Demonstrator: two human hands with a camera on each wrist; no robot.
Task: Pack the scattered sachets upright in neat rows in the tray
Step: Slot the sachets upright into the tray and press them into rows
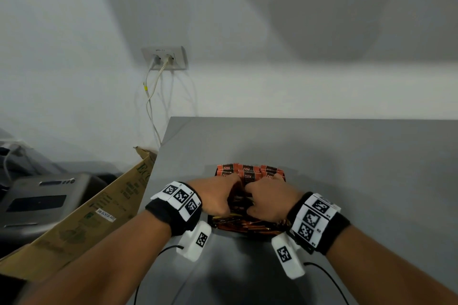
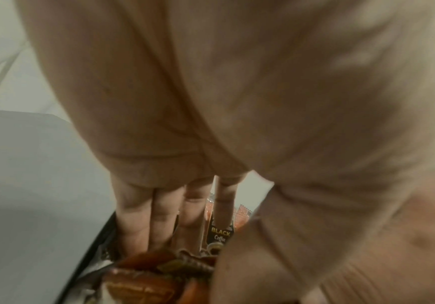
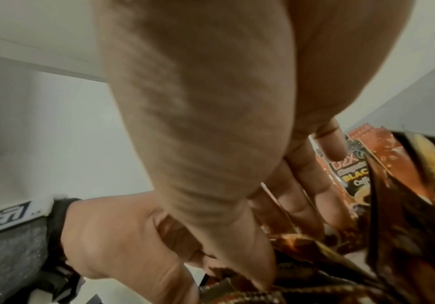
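Observation:
A black tray (image 1: pixel 210 221) sits on the grey table (image 1: pixel 347 168), packed with orange-and-black coffee sachets (image 1: pixel 247 173). The back rows stand upright; the sachets nearest me lean or lie flat (image 1: pixel 247 226). Both hands are inside the tray, side by side. My left hand (image 1: pixel 223 195) has its fingers (image 2: pixel 159 216) pushed down behind a bunch of sachets (image 2: pixel 143 286), thumb on the near side, close to the tray's rim (image 2: pixel 91 248). My right hand (image 1: pixel 262 199) grips another bunch (image 3: pixel 297 244) between fingers (image 3: pixel 304 185) and thumb. A "BLACK Coffee" sachet (image 3: pixel 351 174) stands behind its fingers. The fingertips are hidden.
The table's left edge (image 1: pixel 158 181) runs close to the tray. Beside it stand an open cardboard box (image 1: pixel 99 205) and a grey machine (image 1: pixel 42 203). A wall socket (image 1: pixel 164 58) with cables hangs behind. Bare table surface lies right of and behind the tray.

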